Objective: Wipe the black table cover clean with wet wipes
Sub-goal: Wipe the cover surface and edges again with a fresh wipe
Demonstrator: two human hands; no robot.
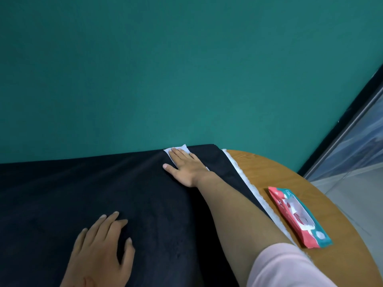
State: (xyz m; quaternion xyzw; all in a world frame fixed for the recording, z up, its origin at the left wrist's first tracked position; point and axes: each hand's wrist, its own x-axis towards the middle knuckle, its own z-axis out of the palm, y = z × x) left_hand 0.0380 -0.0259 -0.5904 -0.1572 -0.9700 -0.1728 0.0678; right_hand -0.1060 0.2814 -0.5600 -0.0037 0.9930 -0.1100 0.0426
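Position: standing beside the table.

The black table cover (pixel 103 193) lies over most of the table (pixel 269 168). The round wooden top shows bare only along its right side. A white strip (pixel 248 189) runs down the cover's right edge, between the black cloth and the bare wood.

Right hand (pixel 183 166): the arm is stretched across the cover to the table's far edge, near the cover's far right corner. Palm down, fingers straight and close together, thumb out to the left. The grip is open, with nothing curled round anything. The flat fingers press a white wet wipe (pixel 183 147) onto the cover. The wipe lies flat under them, and its far corners show past the fingertips at the far edge, where the cover meets the teal wall (pixel 165 69). A pink sleeve (pixel 286 268) covers the upper arm above the table's near edge.

Left hand (pixel 101 245): near edge of the table, left of the right forearm and well apart from the wipe. Palm down, fingers spread, resting on the black cover. The grip is open and holds nothing.

The pack of wet wipes (pixel 298 218), red and teal, lies flat on the bare wood at the table's right side. It is just beside the white strip, with its long side roughly parallel to it. There is a pale flap on top; I cannot tell whether it is sealed.

Grey floor (pixel 352 199) shows beyond the table's right edge.
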